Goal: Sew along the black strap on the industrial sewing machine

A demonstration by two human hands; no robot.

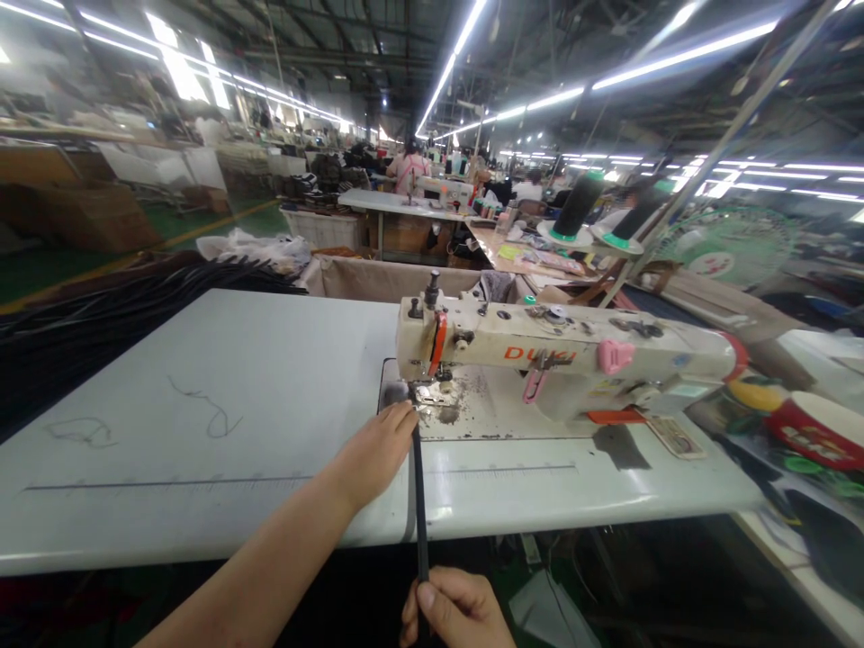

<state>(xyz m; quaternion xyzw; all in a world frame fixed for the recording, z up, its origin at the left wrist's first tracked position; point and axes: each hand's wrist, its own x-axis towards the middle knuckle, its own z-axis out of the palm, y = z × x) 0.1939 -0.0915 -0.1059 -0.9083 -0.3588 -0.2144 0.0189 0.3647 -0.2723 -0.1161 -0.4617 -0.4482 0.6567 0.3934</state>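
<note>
A narrow black strip [419,504] runs from the needle area of a white sewing machine [499,337] down over the table's front edge. My left hand [382,450] lies on the table just in front of the presser foot, its fingers closed on the strip's upper part. Below the table edge, my right hand [452,607] pinches the lower part of the strip between thumb and fingers. The strip looks taut between both hands. Its far end at the needle is hidden by my left fingers and the machine head.
Loose threads [212,414] lie on the white table [283,360]. Many black strips [40,351] are heaped at the left. Behind the machine are a cloth-lined bin [357,279] and thread cones [579,207]. A red bowl [816,430] stands at right. A person [409,168] sits farther back.
</note>
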